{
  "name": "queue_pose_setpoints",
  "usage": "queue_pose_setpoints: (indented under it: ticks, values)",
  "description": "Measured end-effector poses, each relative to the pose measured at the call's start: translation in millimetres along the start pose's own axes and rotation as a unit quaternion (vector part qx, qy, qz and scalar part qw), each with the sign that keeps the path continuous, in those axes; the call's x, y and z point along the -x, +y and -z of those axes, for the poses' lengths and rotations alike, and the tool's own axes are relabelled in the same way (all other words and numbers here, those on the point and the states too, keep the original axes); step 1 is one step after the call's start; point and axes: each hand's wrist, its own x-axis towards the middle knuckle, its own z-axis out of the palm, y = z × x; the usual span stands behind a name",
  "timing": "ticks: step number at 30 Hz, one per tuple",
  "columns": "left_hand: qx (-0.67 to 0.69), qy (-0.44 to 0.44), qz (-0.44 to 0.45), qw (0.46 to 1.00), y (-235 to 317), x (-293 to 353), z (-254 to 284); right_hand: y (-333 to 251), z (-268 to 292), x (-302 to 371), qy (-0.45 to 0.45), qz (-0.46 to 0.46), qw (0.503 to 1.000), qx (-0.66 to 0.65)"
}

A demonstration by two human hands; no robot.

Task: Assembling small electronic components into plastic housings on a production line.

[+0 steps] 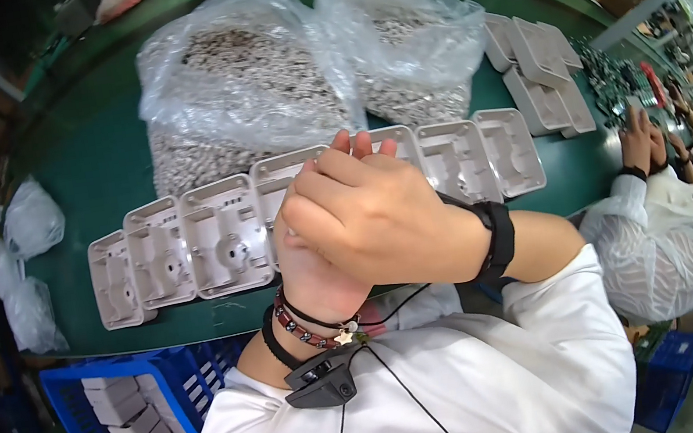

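My right hand (pixel 371 204) lies across my left hand (pixel 309 266), and the two press together in front of the row of housings. The right fingers are curled closed, and what they hold, if anything, is hidden. Most of my left hand is covered; a few fingertips poke out beyond the right hand, bent around it. A tiny pale spot shows by the right thumb, too small to name. Behind the hands stands a row of light grey plastic housings (pixel 227 233), open side up, several with round bosses inside. The middle ones are partly covered by my hands.
Two clear plastic bags (pixel 248 80) of small pale parts lie behind the row. More grey housings (pixel 538 56) are stacked at the right. A blue crate (pixel 132 363) with pale boxy pieces stands at the lower left. A co-worker (pixel 668 233) sits at the right.
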Motion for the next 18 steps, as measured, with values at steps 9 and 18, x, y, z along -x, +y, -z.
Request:
queue_pose_setpoints:
  ticks: [9,18]
  values:
    - [-0.013,-0.047,0.075,0.996,-13.7,3.9,28.0,11.3,15.7,28.6,0.079,-0.051,0.995,-0.019]
    - [-0.05,-0.068,0.188,0.979,10.6,-24.0,45.5,60.0,49.5,84.1,0.188,-0.194,0.958,-0.099]
